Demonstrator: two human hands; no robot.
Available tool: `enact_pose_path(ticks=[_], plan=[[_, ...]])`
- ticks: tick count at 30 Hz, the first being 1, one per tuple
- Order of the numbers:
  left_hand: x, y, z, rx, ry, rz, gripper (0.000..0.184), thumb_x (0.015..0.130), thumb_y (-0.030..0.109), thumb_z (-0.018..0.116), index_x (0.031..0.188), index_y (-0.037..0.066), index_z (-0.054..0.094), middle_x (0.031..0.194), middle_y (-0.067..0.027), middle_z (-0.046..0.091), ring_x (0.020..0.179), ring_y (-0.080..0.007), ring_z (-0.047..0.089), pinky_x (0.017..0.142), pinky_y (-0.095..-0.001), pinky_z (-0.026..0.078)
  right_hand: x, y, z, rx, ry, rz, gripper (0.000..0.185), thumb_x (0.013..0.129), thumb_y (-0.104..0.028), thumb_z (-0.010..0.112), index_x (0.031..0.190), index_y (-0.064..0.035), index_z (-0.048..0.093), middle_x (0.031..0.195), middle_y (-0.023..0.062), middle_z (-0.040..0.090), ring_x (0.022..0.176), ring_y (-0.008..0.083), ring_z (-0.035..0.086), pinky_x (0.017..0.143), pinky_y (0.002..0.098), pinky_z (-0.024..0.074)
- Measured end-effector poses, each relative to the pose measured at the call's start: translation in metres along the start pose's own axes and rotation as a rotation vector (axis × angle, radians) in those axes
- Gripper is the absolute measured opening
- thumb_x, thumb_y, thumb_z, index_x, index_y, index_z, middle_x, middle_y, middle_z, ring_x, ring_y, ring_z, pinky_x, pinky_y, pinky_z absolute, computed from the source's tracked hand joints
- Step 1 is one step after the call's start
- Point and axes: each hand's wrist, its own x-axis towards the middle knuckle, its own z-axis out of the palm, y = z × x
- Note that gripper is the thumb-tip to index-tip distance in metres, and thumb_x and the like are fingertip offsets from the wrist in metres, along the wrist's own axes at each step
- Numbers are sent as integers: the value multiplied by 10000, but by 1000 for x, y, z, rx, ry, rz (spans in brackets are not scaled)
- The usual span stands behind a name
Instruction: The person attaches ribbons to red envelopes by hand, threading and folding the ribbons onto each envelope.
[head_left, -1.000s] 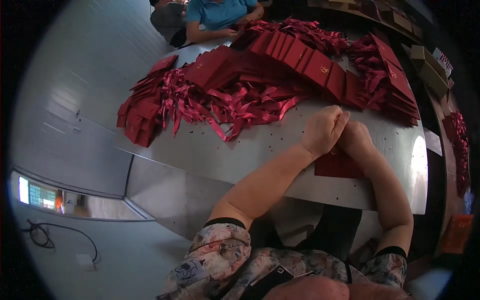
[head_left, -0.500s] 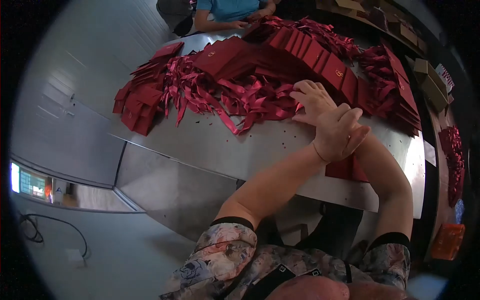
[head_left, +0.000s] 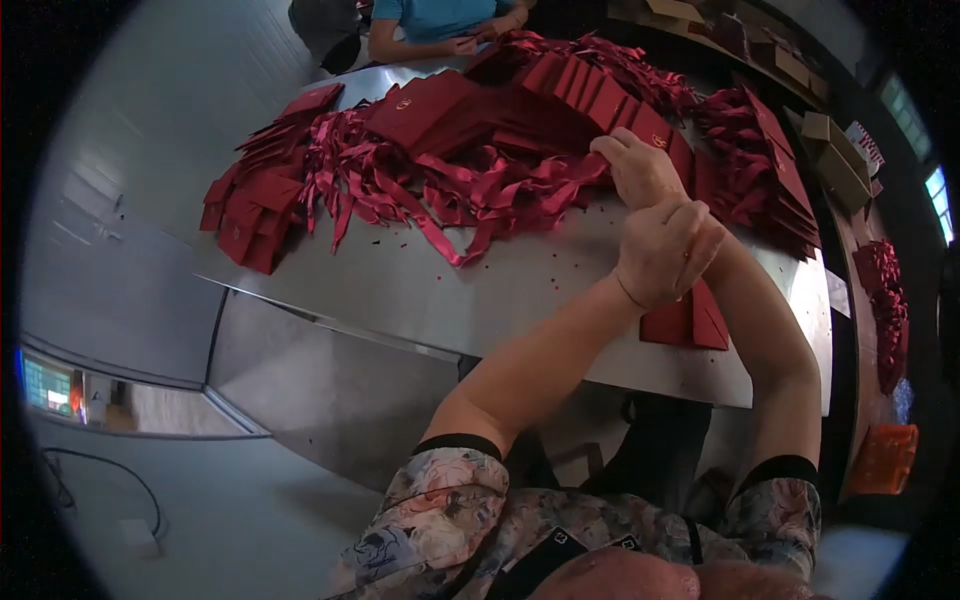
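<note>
Across a low heap of dark red ribbons [head_left: 480, 195], my right hand [head_left: 645, 175] reaches out with its fingertips pinched together on a ribbon [head_left: 595, 172] at the heap's right end. My left hand [head_left: 660, 250] is closed, its fingers curled in against my right forearm. Whether anything sits inside those fingers is hidden. Below my hands, flat red gift bags [head_left: 690, 318] lie near the table's front edge, partly covered by my right forearm. A row of red bags [head_left: 605, 105] with gold marks leans just beyond my right hand.
More red bags [head_left: 255, 215] are piled at the left of the metal table [head_left: 400, 290], and another stack [head_left: 785, 180] stands at the right. A person in a blue shirt [head_left: 435, 20] sits across. Cardboard boxes [head_left: 838, 160] and an orange basket [head_left: 883, 458] are along the right side.
My right hand's spread fingers have drawn together on a ribbon, and the hand has risen slightly. My left hand's fingers have curled in. The whole view has shifted a little.
</note>
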Motion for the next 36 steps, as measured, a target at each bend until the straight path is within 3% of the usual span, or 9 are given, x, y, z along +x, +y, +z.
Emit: enact_pose_path(ticks=[7,9,11,18,26,31,33,34,36], plan=[[5,-29,-7,67,158,-27,128,952,139,569,896,27,596,765,-139,579,599,-288,563,544,-351,458,-65,22,-81,-534,-274,228,154,855,-212,601,945,-89,587,869,112,628,777,315,661,649,424,544],[1,-31,-14,-54,160,-439,264,1004,236,511,909,19,626,646,-2,486,615,-110,478,547,-272,398,-99,38,-98,-595,-354,274,149,863,-209,596,947,-87,595,872,115,630,775,310,663,647,420,545],[12,-26,-18,-85,214,-513,375,1021,338,461,894,28,629,634,32,451,605,-64,420,565,-243,359,-134,57,-105,-644,-430,309,191,858,-236,592,964,-79,618,880,120,635,802,306,661,665,428,540],[13,-40,-24,-57,309,-684,427,1017,377,443,849,26,619,614,21,444,576,-71,400,545,-256,333,-171,55,-120,-598,-535,515,285,832,-299,575,984,-65,633,953,148,615,918,314,624,831,459,479],[4,-45,-21,91,187,-537,388,1032,314,426,822,40,602,626,22,438,591,-66,400,549,-262,349,-104,26,-31,-249,-191,225,193,829,-174,636,1003,-93,651,991,102,599,968,300,592,864,415,465],[-1,-42,-16,-59,89,-704,393,1015,302,456,766,16,558,599,-11,429,561,-120,417,543,-320,379,-88,42,-9,-358,-367,202,162,803,-191,656,949,-121,653,960,99,600,957,278,600,842,412,457],[4,-43,-21,77,-20,-707,402,1005,309,470,753,9,560,593,-48,450,553,-147,429,544,-335,384,-93,56,-8,-325,-184,252,131,783,-171,661,894,-104,643,865,122,604,848,283,624,768,397,474],[2,-43,-20,192,-150,-720,411,994,316,485,740,3,563,588,-84,471,545,-173,440,545,-349,390,-91,62,-23,49,-17,351,140,815,-131,640,938,-65,651,833,147,637,787,290,648,701,357,493],[-2,-50,-22,408,-504,-843,378,934,276,505,735,-31,599,753,-205,592,701,-331,563,639,-429,450,-94,66,-49,75,346,286,190,870,-113,601,1038,-38,649,852,158,663,762,238,666,662,317,503]])
